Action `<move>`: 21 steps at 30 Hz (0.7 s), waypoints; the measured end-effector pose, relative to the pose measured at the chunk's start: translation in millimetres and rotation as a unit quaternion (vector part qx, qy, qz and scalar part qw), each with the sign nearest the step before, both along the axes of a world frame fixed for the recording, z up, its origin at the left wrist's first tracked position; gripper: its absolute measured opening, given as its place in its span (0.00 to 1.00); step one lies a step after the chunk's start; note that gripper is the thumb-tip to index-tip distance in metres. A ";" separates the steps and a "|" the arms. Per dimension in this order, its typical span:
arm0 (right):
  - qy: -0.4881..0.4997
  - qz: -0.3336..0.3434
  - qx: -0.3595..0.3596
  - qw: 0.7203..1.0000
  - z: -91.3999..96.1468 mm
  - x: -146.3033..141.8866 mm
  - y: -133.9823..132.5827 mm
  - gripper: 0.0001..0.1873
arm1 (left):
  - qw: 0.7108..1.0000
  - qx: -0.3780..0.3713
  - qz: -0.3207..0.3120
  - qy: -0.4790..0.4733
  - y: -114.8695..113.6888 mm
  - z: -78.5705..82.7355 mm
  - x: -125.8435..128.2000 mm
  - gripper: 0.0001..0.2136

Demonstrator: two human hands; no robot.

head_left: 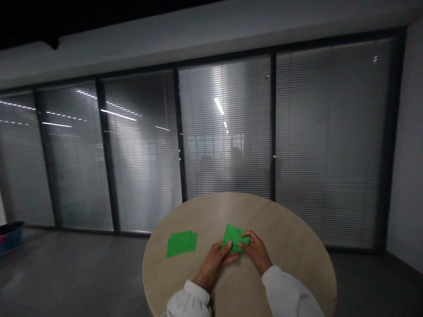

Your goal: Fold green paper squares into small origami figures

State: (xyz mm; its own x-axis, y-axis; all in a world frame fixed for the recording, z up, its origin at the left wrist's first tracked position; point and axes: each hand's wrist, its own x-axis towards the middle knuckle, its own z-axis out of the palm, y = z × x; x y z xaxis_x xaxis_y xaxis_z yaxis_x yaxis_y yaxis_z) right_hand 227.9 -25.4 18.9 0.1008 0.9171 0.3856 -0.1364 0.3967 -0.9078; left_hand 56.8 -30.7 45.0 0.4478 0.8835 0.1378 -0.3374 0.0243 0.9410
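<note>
A folded green paper point(234, 236) lies on the round wooden table point(291, 246), pinched from both sides by my hands. My left hand point(216, 259) grips its near left edge with thumb and fingers closed. My right hand point(256, 251) pinches its right edge, fingers curled. A small stack of flat green paper sheets point(181, 243) rests on the table to the left, apart from both hands. White sleeves cover both wrists.
A wall of glass panels with closed blinds point(224, 132) stands behind the table. A dark bin point(11, 233) sits on the grey floor at the far left. The table's rim curves close to my body.
</note>
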 end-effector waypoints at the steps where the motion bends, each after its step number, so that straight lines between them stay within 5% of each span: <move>1: 0.009 0.004 0.004 1.000 0.6 -0.1 -0.5 0.22 | 1.000 0.011 0.008 0.011 0.7 -0.6 0.5 0.21; 8: 0.028 0.017 -0.007 0.999 5.0 0.3 -3.5 0.40 | 0.996 0.026 0.074 0.051 2.9 1.6 3.6 0.22; 21: -0.003 -0.001 -0.051 0.999 -1.2 2.4 2.0 0.30 | 0.985 -0.001 0.170 0.010 8.7 4.5 -1.7 0.21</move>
